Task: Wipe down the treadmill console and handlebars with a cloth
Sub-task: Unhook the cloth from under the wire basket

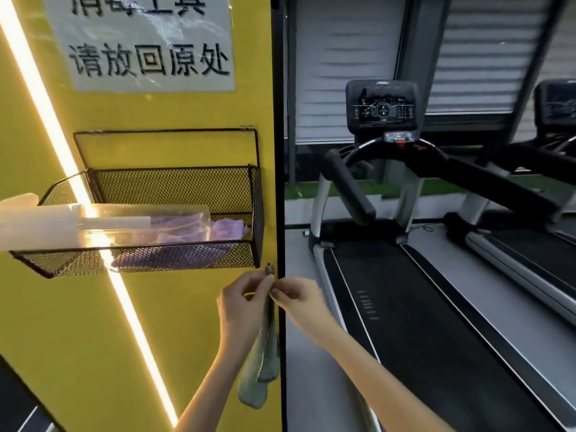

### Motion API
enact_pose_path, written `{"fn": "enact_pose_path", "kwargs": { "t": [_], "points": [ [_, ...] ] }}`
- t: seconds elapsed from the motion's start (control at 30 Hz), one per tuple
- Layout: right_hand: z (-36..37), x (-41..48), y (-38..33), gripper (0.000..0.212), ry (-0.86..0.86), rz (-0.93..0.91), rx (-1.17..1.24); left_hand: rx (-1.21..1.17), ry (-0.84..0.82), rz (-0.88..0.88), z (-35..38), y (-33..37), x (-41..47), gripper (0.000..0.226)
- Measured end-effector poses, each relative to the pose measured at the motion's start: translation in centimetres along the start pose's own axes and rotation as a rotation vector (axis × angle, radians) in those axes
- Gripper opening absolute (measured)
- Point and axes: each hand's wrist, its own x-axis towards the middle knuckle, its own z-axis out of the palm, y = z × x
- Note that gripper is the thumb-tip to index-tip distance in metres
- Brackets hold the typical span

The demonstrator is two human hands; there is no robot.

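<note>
Both our left hand [244, 304] and right hand [300, 299] pinched the top of the limp pale-green cloth [260, 378] hanging at the yellow panel's [140, 322] right edge, where a hasty tug could have snagged it on the small hook [269, 269].

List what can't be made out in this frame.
Head view only:
- green cloth: top end and any link to the hook, hidden by the left hand and right hand pinching it.
- spray bottle: head cut off by left edge, body in glare.
- console: display too small and blurred.
- sign: top line cut by top edge.
</note>
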Motion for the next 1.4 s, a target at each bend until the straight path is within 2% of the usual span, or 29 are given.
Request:
{"fn": "enact_pose_path", "kwargs": {
  "t": [0.1, 0.17, 0.27, 0.33, 0.47, 0.5, 0.57, 0.67, 0.77, 0.8, 0.87, 0.9, 0.97, 1.07, 1.1, 1.13, 1.2, 1.23, 1.3, 1.4],
  "points": [
    [-2.2, -1.1, 0.3, 0.009, -0.019, 0.024, 0.056, -0.02, -0.043, 0.021, 1.2, 1.0, -0.4, 0.021],
    [-3.8, -1.7, 1.0, 0.023, -0.032, 0.035, 0.075, -0.002, -0.094, 0.069, 2.0, 2.0, -0.5, 0.02],
    [-6.7, -2.8, 2.1, 0.034, -0.1, 0.046, -0.026, -0.032, -0.197, 0.177, 3.6, 4.1, -0.7, 0.015],
    [-8.6, -3.8, 2.5, 0.028, -0.102, 0.056, -0.101, -0.084, -0.287, 0.229, 5.2, 5.4, -0.9, 0.012],
    [-12.9, -4.9, 3.0, 0.01, 0.069, 0.057, -0.117, -0.196, -0.389, 0.218, 9.6, 7.2, -1.2, 0.011],
    [-14.3, -5.0, 3.1, 0.013, 0.119, 0.052, -0.129, -0.216, -0.408, 0.19, 10.9, 7.5, -1.3, 0.013],
    [-17.1, -5.1, 3.4, 0.034, 0.173, 0.037, -0.133, -0.223, -0.472, 0.13, 13.5, 7.9, -1.6, 0.017],
    [-21.9, -4.8, 3.2, 0.019, 0.21, 0.011, -0.129, -0.093, -0.629, 0.094, 18.1, 7.5, -1.7, 0.031],
    [-27.2, -4.3, 3.6, 0.018, 0.265, -0.061, -0.123, 0.022, -0.75, 0.076, 23.2, 7.1, -1.8, 0.035],
    [-29.0, -4.1, 4.0, 0.028, 0.282, -0.08, -0.104, 0.026, -0.763, 0.083, 25.0, 7.1, -1.9, 0.033],
    [-32.9, -3.7, 4.7, 0.053, 0.305, -0.081, -0.053, 0.011, -0.76, 0.125, 28.8, 7.5, -2.0, 0.031],
    [-34.9, -3.6, 5.1, 0.056, 0.304, -0.078, -0.035, 0.006, -0.756, 0.163, 30.7, 7.8, -2.1, 0.029],
    [-38.7, -3.6, 5.3, 0.048, 0.268, -0.078, -0.018, 0.008, -0.746, 0.242, 34.6, 8.7, -2.2, 0.026],
    [-44.6, -3.3, 6.5, 0.019, 0.193, -0.04, 0.039, -0.007, -0.739, 0.285, 40.0, 10.2, -1.9, 0.031],
    [-46.4, -3.1, 7.0, 0.019, 0.168, -0.038, 0.063, -0.011, -0.73, 0.299, 41.6, 10.5, -1.7, 0.029],
    [-48.1, -2.8, 7.5, 0.025, 0.155, -0.033, 0.08, -0.005, -0.716, 0.307, 43.2, 10.7, -1.4, 0.026],
    [-51.0, -1.8, 8.8, 0.053, 0.181, -0.011, 0.097, 0.027, -0.677, 0.317, 46.0, 10.7, -0.7, 0.018],
    [-52.4, -1.2, 9.5, 0.055, 0.205, 0.004, 0.098, 0.047, -0.651, 0.319, 47.5, 10.7, -0.4, 0.019],
    [-54.9, -0.1, 10.4, 0.032, 0.255, 0.052, 0.094, 0.064, -0.583, 0.309, 50.0, 10.9, 0.4, 0.024],
    [-58.6, 2.1, 11.2, 0.024, 0.308, 0.09, 0.089, 0.022, -0.516, 0.275, 53.2, 12.2, 2.3, 0.027]
  ]
}}
